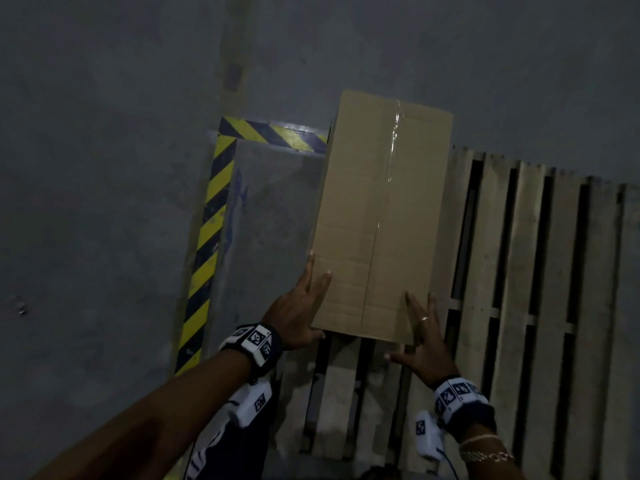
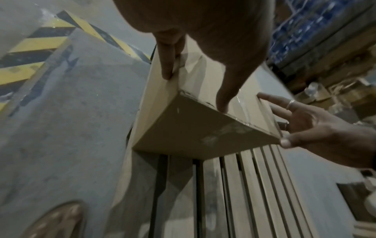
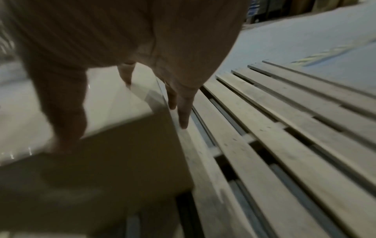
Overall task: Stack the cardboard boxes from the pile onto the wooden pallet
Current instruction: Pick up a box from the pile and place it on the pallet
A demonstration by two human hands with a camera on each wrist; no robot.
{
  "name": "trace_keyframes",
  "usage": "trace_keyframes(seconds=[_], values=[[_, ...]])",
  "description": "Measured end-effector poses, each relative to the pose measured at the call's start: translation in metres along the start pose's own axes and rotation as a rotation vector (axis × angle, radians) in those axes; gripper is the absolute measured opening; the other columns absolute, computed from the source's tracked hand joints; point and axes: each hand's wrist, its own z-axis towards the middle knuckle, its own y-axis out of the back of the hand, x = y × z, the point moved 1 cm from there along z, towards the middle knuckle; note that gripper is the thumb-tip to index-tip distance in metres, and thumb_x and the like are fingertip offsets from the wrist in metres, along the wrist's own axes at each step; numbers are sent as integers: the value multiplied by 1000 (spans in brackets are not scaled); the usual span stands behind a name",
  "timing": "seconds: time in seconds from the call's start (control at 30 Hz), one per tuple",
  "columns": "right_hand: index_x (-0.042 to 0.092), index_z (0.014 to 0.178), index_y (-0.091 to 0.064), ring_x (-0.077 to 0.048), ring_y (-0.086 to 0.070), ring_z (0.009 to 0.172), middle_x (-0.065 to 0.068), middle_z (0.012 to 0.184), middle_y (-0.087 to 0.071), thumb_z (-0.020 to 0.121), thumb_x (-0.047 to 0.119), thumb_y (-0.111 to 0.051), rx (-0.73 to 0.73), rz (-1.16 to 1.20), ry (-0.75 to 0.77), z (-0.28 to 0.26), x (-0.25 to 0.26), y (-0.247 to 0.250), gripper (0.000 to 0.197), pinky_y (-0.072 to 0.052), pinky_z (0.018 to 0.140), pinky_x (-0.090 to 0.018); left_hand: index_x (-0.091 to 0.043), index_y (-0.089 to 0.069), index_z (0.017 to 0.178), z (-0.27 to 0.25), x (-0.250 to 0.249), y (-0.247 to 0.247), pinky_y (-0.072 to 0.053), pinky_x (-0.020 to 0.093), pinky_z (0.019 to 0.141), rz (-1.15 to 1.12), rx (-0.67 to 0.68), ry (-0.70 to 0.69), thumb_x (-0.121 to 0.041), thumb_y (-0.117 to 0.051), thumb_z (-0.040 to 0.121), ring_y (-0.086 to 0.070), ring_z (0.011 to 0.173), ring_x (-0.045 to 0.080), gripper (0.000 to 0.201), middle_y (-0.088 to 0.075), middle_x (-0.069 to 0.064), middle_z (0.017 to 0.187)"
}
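A long cardboard box (image 1: 377, 216), closed with clear tape along its top seam, lies on the left edge of the wooden pallet (image 1: 540, 271), with its length running along the slats away from the person. The left hand (image 1: 298, 313) is flat against the near left corner of the box, with straight fingers (image 2: 167, 64) laid along the left side and top edge and the thumb under the near end. The right hand (image 1: 424, 348) is spread open at the near right corner; its straight fingers (image 3: 184, 111) touch the top and the right side of the box, and one finger wears a ring. Neither hand curls around the box. To the right of the box the pallet slats are bare, with dark gaps between them. On the left, just beside the box, a grey floor plate (image 1: 266, 230) lies inside a border of yellow and black hazard tape (image 1: 207, 233) on the grey concrete floor (image 1: 86, 168). In the left wrist view, shelves with blue goods (image 2: 317, 25) stand far behind, blurred.
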Motion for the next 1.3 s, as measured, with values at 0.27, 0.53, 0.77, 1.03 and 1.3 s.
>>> trace_keyframes(seconds=[0.27, 0.53, 0.77, 1.03, 1.3], values=[[64, 148, -20, 2, -4, 150, -3, 169, -8, 77, -9, -79, -147, -62, -6, 2, 0, -9, 118, -28, 115, -35, -20, 8, 160, 1, -7, -9, -52, 41, 91, 55, 35, 51, -30, -84, 79, -37, 141, 42, 123, 38, 18, 157], [57, 151, -25, -10, -9, 152, -5, 168, -12, 76, -13, -78, -173, -101, -10, 13, -10, -11, 115, -30, 115, -39, -19, -3, 161, 8, -2, -5, -53, 46, 97, 55, 44, 49, -28, -89, 73, -26, 147, 44, 123, 29, 20, 161], [59, 148, -30, -8, -15, 149, -6, 166, -20, 81, -12, -73, -226, -70, -17, 30, -9, -2, 107, -40, 114, -50, -20, -5, 161, 24, 1, 5, -44, 46, 106, 73, -29, 48, -24, -86, 76, -32, 145, 43, 118, 28, 21, 161], [50, 151, -34, 3, -25, 137, -1, 150, -37, 84, -9, -73, -269, -38, 24, 30, -6, -5, 97, -41, 113, -47, -27, 0, 160, 33, 15, 3, -50, 44, 93, -18, -11, 7, -3, -80, 78, -48, 130, 43, 117, 39, 11, 158], [52, 152, -30, -24, -32, 148, -10, 160, -31, 90, -1, -70, -266, -52, 8, 39, -11, -6, 91, -45, 111, -44, -27, -7, 161, 41, 23, 10, -53, 45, 84, -80, -33, -4, -8, -84, 77, -44, 133, 44, 116, 34, 7, 162]])
